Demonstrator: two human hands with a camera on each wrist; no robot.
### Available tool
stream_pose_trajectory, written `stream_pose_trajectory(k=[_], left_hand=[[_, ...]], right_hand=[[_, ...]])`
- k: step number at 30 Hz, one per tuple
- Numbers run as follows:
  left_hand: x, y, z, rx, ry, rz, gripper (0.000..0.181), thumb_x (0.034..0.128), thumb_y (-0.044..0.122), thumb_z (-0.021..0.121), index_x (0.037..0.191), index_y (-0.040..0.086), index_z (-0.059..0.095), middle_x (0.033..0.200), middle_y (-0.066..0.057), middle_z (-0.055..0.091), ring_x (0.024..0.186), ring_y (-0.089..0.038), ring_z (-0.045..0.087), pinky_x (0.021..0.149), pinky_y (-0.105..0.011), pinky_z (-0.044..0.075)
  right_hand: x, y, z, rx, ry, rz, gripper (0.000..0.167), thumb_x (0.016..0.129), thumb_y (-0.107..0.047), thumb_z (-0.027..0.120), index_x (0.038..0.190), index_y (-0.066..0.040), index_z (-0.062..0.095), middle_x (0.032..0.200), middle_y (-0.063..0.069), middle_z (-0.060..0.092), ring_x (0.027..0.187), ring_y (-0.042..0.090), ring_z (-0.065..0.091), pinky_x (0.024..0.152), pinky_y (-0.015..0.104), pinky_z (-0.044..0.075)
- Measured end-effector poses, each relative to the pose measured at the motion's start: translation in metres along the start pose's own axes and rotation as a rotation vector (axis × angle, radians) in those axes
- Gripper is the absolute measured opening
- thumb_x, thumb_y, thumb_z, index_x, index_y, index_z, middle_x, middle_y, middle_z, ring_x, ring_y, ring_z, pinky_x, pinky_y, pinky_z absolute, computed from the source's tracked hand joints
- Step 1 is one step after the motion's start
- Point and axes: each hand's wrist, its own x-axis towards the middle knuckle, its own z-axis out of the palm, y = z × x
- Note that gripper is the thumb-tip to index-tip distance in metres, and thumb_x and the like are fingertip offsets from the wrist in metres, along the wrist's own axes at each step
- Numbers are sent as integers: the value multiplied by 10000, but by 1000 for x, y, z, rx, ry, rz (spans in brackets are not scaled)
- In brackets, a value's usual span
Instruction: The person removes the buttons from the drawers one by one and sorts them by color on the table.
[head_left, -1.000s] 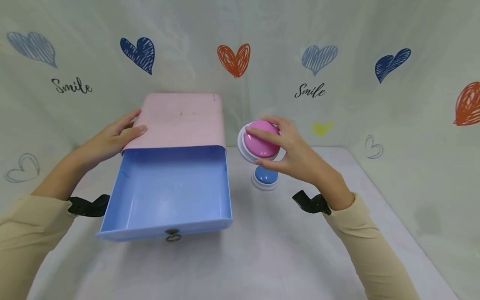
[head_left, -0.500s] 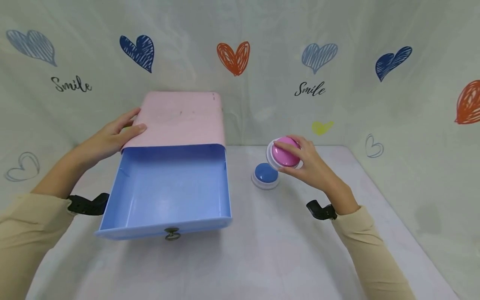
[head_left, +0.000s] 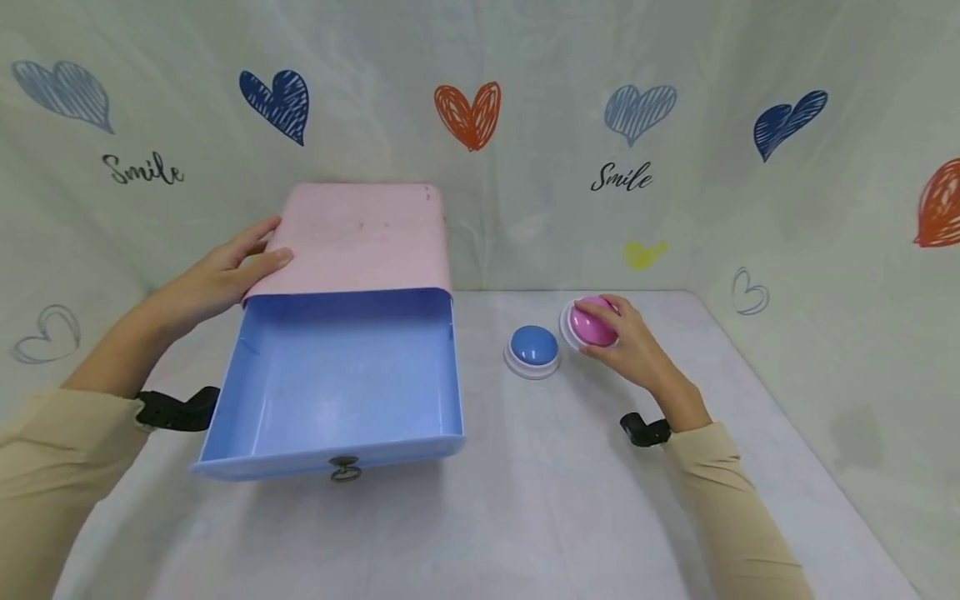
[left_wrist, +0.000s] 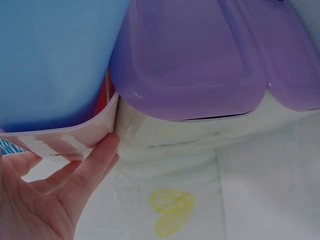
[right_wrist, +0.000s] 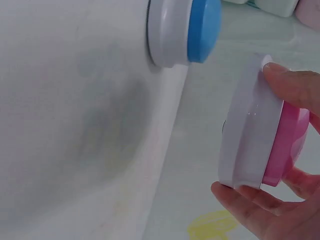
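In the head view, my left hand [head_left: 221, 271] lies against the left side of a pink-topped drawer cabinet [head_left: 356, 237]. Its thumb rests on the top and its fingers look mostly straight along the side. The cabinet's blue drawer [head_left: 345, 375] is pulled far out. My right hand [head_left: 637, 350] pinches a pink buzzer button [head_left: 595, 322] by its round white base. In the right wrist view that base [right_wrist: 247, 130] is tilted and apart from the table. A blue buzzer button [head_left: 534, 346] stands on the table just left of it.
A small metal ring pull [head_left: 345, 471] hangs on the blue drawer's front. Purple drawers [left_wrist: 195, 60] appear beside the blue one in the left wrist view. Behind the white table [head_left: 510, 508] hangs a pale curtain [head_left: 540, 50] printed with hearts.
My right hand has carried the pink buzzer button right and lower, from above the blue one to its right side. My left hand and the drawer cabinet stay put.
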Motion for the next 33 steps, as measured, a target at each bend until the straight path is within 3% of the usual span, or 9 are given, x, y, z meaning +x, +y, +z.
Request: stream_pose_trajectory(k=[9, 19, 33], left_hand=[[3, 0, 0, 3, -4, -3, 696, 981, 392, 367, 1497, 260, -81, 1540, -249, 37, 1277, -567, 264, 899, -711, 317], [1, 0, -1, 1, -2, 7, 697, 980, 397, 366, 1502, 240, -69, 1545, -234, 46, 1292, -561, 249, 907, -712, 306], [2, 0, 0, 4, -4, 1, 688, 981, 392, 365, 1501, 261, -65, 1543, -237, 46, 1288, -553, 255, 905, -719, 302]], right_hand=[[1, 20, 7, -2, -52, 119, 599, 818, -104, 690, 1366, -121, 448, 1414, 265, 264, 1241, 482, 346, 970, 593, 396], [4, 36, 15, -31, -162, 183, 618, 828, -126, 673, 1388, -110, 412, 1394, 304, 274, 1241, 492, 335, 992, 620, 352], [7, 35, 20, -67, -222, 287, 647, 855, -186, 657, 1430, -147, 361, 1425, 287, 251, 1256, 474, 339, 1012, 619, 330]])
